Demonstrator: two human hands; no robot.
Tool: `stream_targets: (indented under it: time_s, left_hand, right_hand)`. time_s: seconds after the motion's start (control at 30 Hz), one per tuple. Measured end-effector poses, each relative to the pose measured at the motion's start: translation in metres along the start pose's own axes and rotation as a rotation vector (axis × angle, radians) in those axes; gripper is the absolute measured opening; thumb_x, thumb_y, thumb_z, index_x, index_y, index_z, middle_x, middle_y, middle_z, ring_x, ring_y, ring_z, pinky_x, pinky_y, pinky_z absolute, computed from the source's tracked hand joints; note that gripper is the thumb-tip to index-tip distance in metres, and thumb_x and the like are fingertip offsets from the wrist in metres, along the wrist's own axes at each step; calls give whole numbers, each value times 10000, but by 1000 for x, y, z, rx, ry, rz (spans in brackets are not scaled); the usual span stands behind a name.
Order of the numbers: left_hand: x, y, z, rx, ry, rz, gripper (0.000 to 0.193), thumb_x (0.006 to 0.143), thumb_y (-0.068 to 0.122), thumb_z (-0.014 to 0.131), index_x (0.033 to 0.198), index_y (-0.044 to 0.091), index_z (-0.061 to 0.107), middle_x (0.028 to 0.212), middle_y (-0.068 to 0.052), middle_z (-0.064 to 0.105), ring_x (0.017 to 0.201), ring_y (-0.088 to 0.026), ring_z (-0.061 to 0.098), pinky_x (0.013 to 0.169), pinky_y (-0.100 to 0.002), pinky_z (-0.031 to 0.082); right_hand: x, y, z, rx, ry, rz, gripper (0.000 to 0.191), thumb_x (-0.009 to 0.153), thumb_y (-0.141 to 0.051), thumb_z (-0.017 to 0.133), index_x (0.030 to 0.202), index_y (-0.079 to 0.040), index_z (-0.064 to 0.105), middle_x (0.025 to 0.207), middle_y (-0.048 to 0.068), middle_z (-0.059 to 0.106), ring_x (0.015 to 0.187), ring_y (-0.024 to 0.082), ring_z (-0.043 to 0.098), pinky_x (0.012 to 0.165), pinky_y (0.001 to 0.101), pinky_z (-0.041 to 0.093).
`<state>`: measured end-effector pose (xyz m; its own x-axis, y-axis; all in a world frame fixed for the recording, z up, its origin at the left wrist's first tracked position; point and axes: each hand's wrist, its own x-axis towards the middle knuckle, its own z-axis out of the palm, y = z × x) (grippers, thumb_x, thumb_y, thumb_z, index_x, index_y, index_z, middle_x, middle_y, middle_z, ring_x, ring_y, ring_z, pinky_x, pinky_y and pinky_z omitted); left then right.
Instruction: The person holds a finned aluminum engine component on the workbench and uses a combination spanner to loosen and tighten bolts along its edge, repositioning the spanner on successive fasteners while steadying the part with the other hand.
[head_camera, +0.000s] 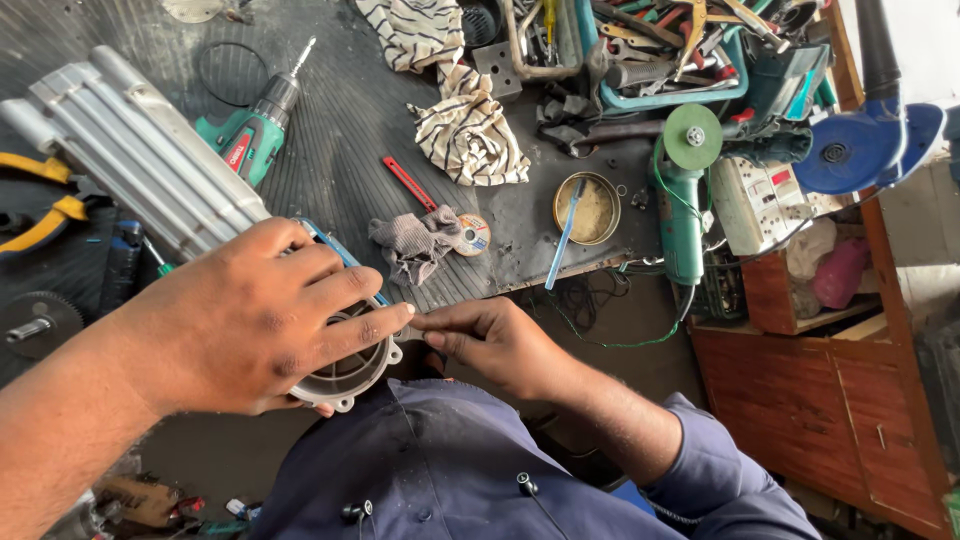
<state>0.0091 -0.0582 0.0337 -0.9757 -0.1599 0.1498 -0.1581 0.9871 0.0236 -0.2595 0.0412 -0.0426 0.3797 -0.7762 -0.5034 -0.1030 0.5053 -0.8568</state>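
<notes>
My left hand (255, 320) lies over a round grey metal housing (352, 372), gripping it against my lap at the bench's near edge. My right hand (490, 335) meets it from the right, fingertips pinched at the housing's rim beside my left forefinger; what they pinch is too small to tell. A long ribbed silver metal casing (130, 150) lies on the black rubber mat (340, 130) just beyond my left hand.
On the mat lie a green cordless drill (250, 130), a striped cloth (465, 120), a red cutter (408, 183), a grey rag (415, 243), a round tin with a blue brush (585, 208), and yellow pliers (45, 215). A green angle grinder (683, 190), tool tray (670, 50) and wooden cabinet (830, 400) stand right.
</notes>
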Motion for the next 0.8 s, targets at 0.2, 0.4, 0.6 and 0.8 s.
stream_targets:
  time_s: [0.2,0.4,0.6,0.8]
  left_hand:
    - [-2,-2,4,-12,0,-17,819,670,495,731,1432,225,596,1200,-54,662,949,-228,640,834,-428,460]
    - [1,-1,-4,30,-35,-15,866,624,412,790,1437,236,550,1277,-58,646,1039,-254,637,845,-423,462]
    - [9,7,-13,83,-249,-66,1180,563,760,758,1566,267,379,1437,-52,528,1252,-264,545,1002,-466,371]
    - [-26,33,-4,232,214,-209,1262,465,704,673,1588,243,327,1525,-67,494,1403,-273,451,1188,-534,271]
  right_hand:
    - [-5,21,23,80,174,-82,334,1013,-112,645,1321,8,697,964,-55,692,815,30,531,739,200,487]
    - [-9,20,43,74,305,-114,390,1018,-156,641,1380,-20,688,845,-73,604,705,11,430,610,188,397]
    - [-17,15,16,144,16,-137,527,1036,-215,570,1513,-46,422,744,-30,584,593,13,485,516,191,376]
    - [-26,27,-14,162,150,-234,271,1061,-229,577,1211,-12,514,772,-10,560,586,48,484,514,210,382]
